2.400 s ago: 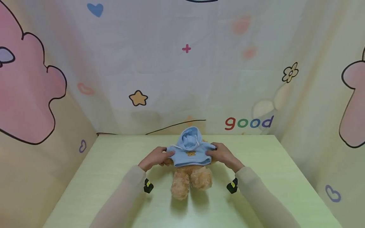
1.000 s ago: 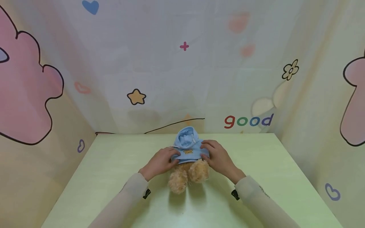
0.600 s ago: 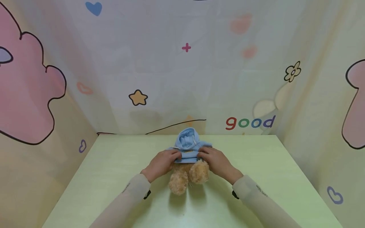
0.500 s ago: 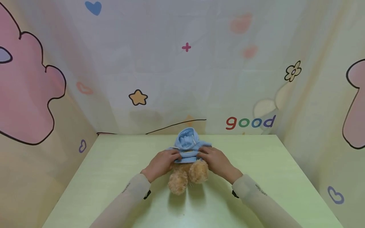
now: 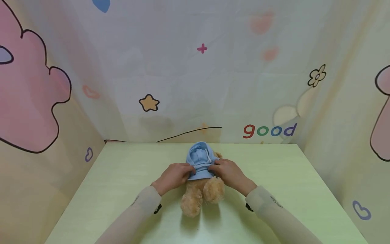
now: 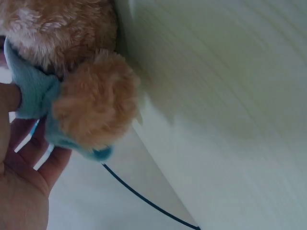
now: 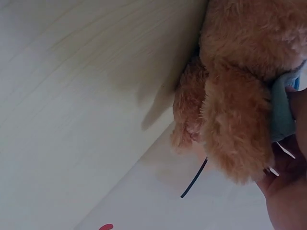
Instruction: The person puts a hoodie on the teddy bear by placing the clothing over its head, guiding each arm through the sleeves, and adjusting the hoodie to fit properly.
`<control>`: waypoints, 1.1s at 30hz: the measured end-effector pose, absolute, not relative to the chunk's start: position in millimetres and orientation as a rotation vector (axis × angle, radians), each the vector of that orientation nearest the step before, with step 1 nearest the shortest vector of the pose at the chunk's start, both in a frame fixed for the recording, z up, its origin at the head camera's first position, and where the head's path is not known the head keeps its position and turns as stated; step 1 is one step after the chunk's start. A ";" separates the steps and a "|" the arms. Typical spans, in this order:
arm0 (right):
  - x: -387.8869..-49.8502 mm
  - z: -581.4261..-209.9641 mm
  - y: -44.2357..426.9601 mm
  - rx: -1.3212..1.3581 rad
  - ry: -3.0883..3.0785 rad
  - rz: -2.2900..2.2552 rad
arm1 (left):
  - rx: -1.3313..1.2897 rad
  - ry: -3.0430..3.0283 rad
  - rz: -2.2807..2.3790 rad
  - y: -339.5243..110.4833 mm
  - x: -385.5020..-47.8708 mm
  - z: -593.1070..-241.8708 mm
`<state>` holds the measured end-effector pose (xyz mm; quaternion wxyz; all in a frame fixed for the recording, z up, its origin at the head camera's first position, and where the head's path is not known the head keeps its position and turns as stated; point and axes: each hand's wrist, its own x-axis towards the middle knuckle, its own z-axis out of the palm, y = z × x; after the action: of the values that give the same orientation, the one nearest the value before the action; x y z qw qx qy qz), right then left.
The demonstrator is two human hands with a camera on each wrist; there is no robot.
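A tan plush teddy bear (image 5: 191, 204) lies on its back on the table, its furry legs toward me. Bunched over its upper body is a light blue hoodie (image 5: 201, 174), the hood covering where the head lies. My left hand (image 5: 174, 176) pinches the hoodie's left side between thumb and fingers. On the other side, my right hand (image 5: 231, 174) grips the cloth the same way. In the left wrist view, a furry arm (image 6: 98, 100) pokes out beside the blue cloth. The right wrist view shows another bare arm (image 7: 237, 124) next to the held fabric.
The pale green table (image 5: 122, 189) reaches to a printed curtain (image 5: 170, 67) at the back and both sides. Dark devices are partly visible under both wrists.
Both hands have shifted from the spread sleeves inward to the hoodie's body. The front is now folded and bunched upward, and the sleeves no longer stick out. Tan fur shows beside the hood.
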<state>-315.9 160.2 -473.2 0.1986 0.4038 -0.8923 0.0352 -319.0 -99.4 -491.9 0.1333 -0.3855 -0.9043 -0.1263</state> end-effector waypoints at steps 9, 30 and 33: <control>-315.2 -467.9 157.2 1.088 -2.433 -0.046 | -1.028 -2.659 -0.080 -95.4 -316.9 -488.1; -339.0 -440.7 142.8 0.973 -2.648 -0.240 | -0.838 -2.738 0.001 -93.1 -342.2 -466.7; -344.5 -437.0 142.6 0.976 -2.688 -0.222 | -0.847 -2.790 -0.064 -93.6 -348.0 -461.1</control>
<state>-344.5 142.6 -437.0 0.1364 0.3372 -0.9284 -0.0767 -348.0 -93.6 -461.1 0.1123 -0.2886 -0.9506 -0.0217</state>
